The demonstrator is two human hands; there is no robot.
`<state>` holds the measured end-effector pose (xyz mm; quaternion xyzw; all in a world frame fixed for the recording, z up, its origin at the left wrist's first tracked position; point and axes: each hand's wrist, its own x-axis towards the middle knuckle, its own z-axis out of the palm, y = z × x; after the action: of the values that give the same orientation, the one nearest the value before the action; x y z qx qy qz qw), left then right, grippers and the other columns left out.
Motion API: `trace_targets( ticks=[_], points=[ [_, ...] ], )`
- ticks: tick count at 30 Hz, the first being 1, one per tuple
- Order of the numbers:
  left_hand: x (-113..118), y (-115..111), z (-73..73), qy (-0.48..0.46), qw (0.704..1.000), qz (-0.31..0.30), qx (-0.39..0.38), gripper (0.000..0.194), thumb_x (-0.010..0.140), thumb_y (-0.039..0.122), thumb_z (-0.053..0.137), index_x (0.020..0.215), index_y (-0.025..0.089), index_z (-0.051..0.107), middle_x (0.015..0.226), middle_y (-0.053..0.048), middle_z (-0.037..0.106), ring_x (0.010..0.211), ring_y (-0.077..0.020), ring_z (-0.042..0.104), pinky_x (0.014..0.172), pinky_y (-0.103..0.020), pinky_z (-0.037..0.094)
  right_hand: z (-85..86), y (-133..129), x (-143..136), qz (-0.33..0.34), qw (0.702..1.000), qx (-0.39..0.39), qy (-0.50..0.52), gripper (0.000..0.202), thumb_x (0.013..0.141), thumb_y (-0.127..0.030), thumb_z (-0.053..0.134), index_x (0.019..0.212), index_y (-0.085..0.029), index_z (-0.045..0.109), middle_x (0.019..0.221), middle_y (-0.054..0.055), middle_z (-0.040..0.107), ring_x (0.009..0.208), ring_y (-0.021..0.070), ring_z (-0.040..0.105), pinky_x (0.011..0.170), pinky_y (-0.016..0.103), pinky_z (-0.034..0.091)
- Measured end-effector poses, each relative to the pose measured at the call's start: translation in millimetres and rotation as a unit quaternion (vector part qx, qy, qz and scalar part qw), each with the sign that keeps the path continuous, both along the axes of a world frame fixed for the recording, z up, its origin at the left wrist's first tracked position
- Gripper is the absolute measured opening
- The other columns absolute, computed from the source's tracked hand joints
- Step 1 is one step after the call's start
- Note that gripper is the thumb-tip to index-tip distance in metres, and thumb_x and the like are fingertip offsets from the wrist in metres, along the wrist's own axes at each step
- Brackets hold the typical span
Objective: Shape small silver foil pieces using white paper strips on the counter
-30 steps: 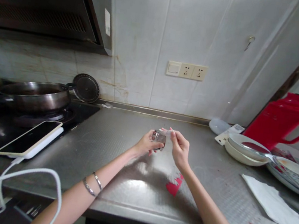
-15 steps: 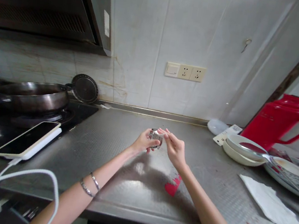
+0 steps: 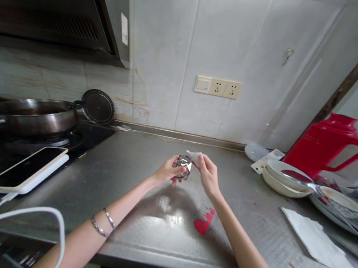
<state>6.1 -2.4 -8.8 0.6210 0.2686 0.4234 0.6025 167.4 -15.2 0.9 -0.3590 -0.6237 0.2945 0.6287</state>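
Now my right fingers [image 3: 202, 161], pinching white tissue [image 3: 192, 154], sit farther off the small shiny object [image 3: 186, 165] my left fingers [image 3: 178, 170] still clasp.

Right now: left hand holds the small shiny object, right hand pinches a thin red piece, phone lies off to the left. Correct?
One fix: the colour is wrong. In the head view, the right hand pinches a thin white piece, not red. The left hand does hold the small shiny object, and the phone lies off to the left.
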Motion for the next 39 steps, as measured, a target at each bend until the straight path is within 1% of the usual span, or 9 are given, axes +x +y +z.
trace_targets(
  ticks=[8, 13, 18, 23, 26, 30, 33, 36, 39],
  points=[
    [1, 1, -0.8, -0.032, 0.998, -0.008, -0.054, 0.070, 0.067, 0.067, 0.060, 0.111, 0.013, 0.054, 0.074, -0.005, 0.062, 0.048, -0.0112, 0.058, 0.036, -0.018, 0.041, -5.6, -4, -1, 0.175, 0.981, -0.063, -0.054, 0.056, 0.076, -0.034, 0.062, 0.129, -0.027, 0.047, 0.125, 0.006, 0.057, 0.102, 0.0216, 0.060, 0.085, 0.037, 0.051],
    [1, 2, -2.9, -0.042, 0.996, -0.016, -0.079, 0.067, 0.072, 0.067, 0.056, 0.111, 0.013, 0.056, 0.083, -0.009, 0.064, 0.049, -0.0088, 0.055, 0.040, -0.018, 0.045, -15.3, -2, -9, 0.162, 0.984, -0.031, -0.063, 0.071, 0.067, -0.027, 0.073, 0.131, -0.029, 0.043, 0.134, 0.007, 0.048, 0.119, 0.0217, 0.048, 0.093, 0.035, 0.048],
    [-5, 4, -0.5, -0.017, 0.996, -0.055, -0.069, 0.076, 0.068, 0.069, 0.056, 0.123, 0.018, 0.048, 0.092, -0.011, 0.064, 0.053, -0.0118, 0.059, 0.042, -0.021, 0.047, -15.6, -2, -10, 0.149, 0.987, -0.042, -0.041, 0.068, 0.065, -0.030, 0.075, 0.127, -0.026, 0.046, 0.124, 0.008, 0.056, 0.106, 0.0205, 0.059, 0.088, 0.035, 0.052],
    [-12, 6, 3.3, 0.050, 0.998, -0.042, 0.015, 0.120, 0.048, 0.036, 0.086, 0.143, 0.026, 0.015, 0.120, -0.017, 0.056, 0.091, -0.0228, 0.064, 0.071, -0.033, 0.053, -8.8, -1, -8, 0.126, 0.990, -0.054, -0.028, 0.055, 0.065, -0.030, 0.075, 0.115, -0.020, 0.056, 0.112, 0.007, 0.064, 0.100, 0.0205, 0.063, 0.088, 0.036, 0.052],
    [-9, 7, -1.2, 0.047, 0.995, -0.003, 0.085, 0.133, 0.040, 0.019, 0.088, 0.145, 0.024, 0.007, 0.128, -0.018, 0.051, 0.114, -0.0257, 0.054, 0.095, -0.040, 0.043, -6.8, -2, -9, 0.130, 0.990, -0.049, -0.031, 0.051, 0.063, -0.028, 0.076, 0.111, -0.019, 0.059, 0.108, 0.006, 0.067, 0.099, 0.0203, 0.063, 0.092, 0.037, 0.049],
    [-4, 8, -9.6, 0.050, 0.990, 0.017, 0.132, 0.109, 0.051, 0.018, 0.084, 0.140, 0.020, 0.020, 0.120, -0.015, 0.057, 0.105, -0.0231, 0.058, 0.092, -0.038, 0.044, -4.3, -6, -12, 0.138, 0.989, -0.047, -0.029, 0.054, 0.064, -0.032, 0.076, 0.113, -0.020, 0.059, 0.112, 0.006, 0.066, 0.104, 0.0208, 0.061, 0.095, 0.036, 0.047],
    [-1, 7, -12.4, 0.039, 0.987, 0.034, 0.153, 0.083, 0.057, 0.018, 0.079, 0.128, 0.017, 0.036, 0.114, -0.013, 0.058, 0.096, -0.0201, 0.061, 0.083, -0.032, 0.047, -5.3, -5, -11, 0.139, 0.986, -0.093, 0.012, 0.045, 0.075, -0.047, 0.063, 0.113, -0.021, 0.060, 0.110, 0.007, 0.066, 0.095, 0.0204, 0.064, 0.080, 0.034, 0.054],
    [2, 4, -12.8, 0.038, 0.986, 0.031, 0.158, 0.075, 0.058, 0.018, 0.078, 0.121, 0.016, 0.040, 0.109, -0.011, 0.060, 0.091, -0.0187, 0.061, 0.077, -0.029, 0.048, -10.2, 2, -6, 0.065, 0.990, -0.121, 0.024, 0.045, 0.081, -0.057, 0.051, 0.094, -0.017, 0.066, 0.088, 0.006, 0.069, 0.074, 0.0181, 0.065, 0.062, 0.029, 0.055],
    [5, -1, -12.7, 0.053, 0.985, 0.035, 0.158, 0.074, 0.057, 0.019, 0.079, 0.120, 0.016, 0.040, 0.106, -0.009, 0.060, 0.088, -0.0173, 0.060, 0.076, -0.027, 0.047, -13.5, 8, 1, -0.060, 0.995, -0.048, -0.057, 0.046, 0.080, -0.057, 0.051, 0.067, -0.014, 0.064, 0.060, 0.001, 0.060, 0.057, 0.0135, 0.055, 0.051, 0.023, 0.046]
  ],
)
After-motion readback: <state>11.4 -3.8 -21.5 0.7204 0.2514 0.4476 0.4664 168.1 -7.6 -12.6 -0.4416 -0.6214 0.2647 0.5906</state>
